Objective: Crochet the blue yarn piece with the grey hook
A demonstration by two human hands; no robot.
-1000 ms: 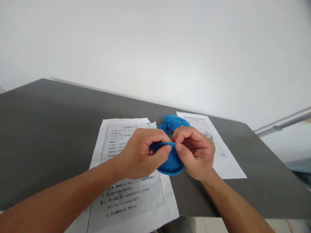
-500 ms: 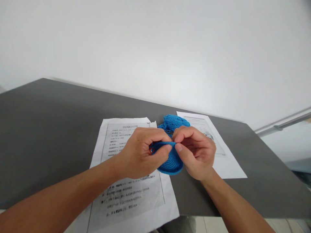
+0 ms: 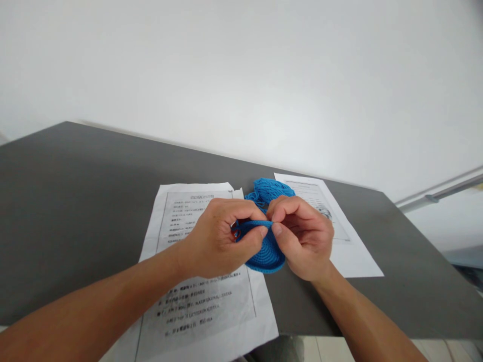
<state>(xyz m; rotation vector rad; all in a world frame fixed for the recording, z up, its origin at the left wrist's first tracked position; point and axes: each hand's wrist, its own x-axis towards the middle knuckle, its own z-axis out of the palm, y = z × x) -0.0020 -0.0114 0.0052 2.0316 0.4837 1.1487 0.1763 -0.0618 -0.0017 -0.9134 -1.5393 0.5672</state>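
From where I stand, the white wall is the largest thing, and below it stretches the dark grey table. On the table lies a creased printed sheet, whose near part passes beyond the table's front edge; its printing is too blurred for me to read. To the right, well apart from it at the near end, lies a second sheet, partly covered by the person's right hand.

The left hand is above the first sheet. It is curved, with a gap between palm and thumb, and its thumb and forefinger are pressed upon the rim of a blue crocheted piece. The right hand has its thumb and forefinger closed together at the same rim, just beside the left fingertips; the other fingers are curled loosely inward.

The crocheted piece is round, with a raised edge, and it hangs tilted between the two hands. Behind them, a bundle of blue yarn rests near the second sheet. The smallest thing is a red bit inside the left hand's curve; I cannot tell what it is.
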